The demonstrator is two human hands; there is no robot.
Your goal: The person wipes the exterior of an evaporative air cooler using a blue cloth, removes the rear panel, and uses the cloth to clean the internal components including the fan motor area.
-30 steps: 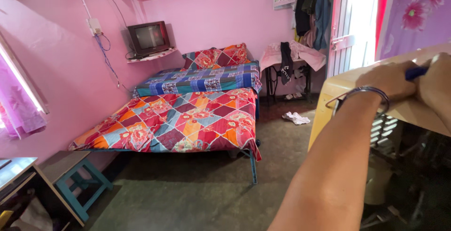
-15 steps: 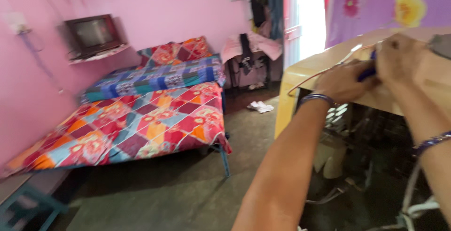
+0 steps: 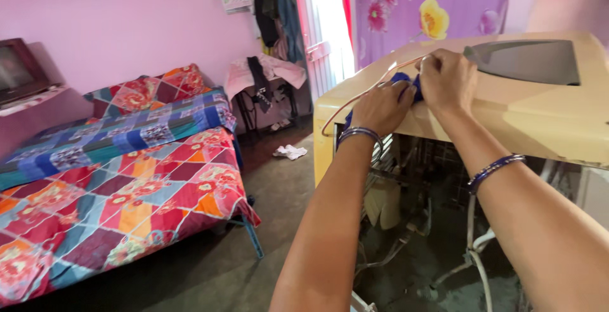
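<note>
A small blue object (image 3: pixel 403 83), possibly a cloth or a tool handle, lies on the front top edge of a cream plastic casing (image 3: pixel 539 115); its exact kind cannot be told. The left hand (image 3: pixel 380 106) is curled over it, fingers pressed together on its lower part. The right hand (image 3: pixel 447 80) is closed into a loose fist just above and touching the left, its fingers pinching the end of a thin copper-coloured wire (image 3: pixel 361 96). The wire arcs leftward from the hands and bends down over the casing's corner. Each wrist bears a bangle (image 3: pixel 358 134). A dark grey panel (image 3: pixel 526 61) is set into the casing's top, to the right of the hands. Below the casing, the open interior shows white tubing (image 3: pixel 472 248) and a wet floor. To the left, well apart, stands a bed (image 3: pixel 127 191) under a patchwork cover; a white rag (image 3: pixel 290 152) lies on the floor between bed and door.
</note>
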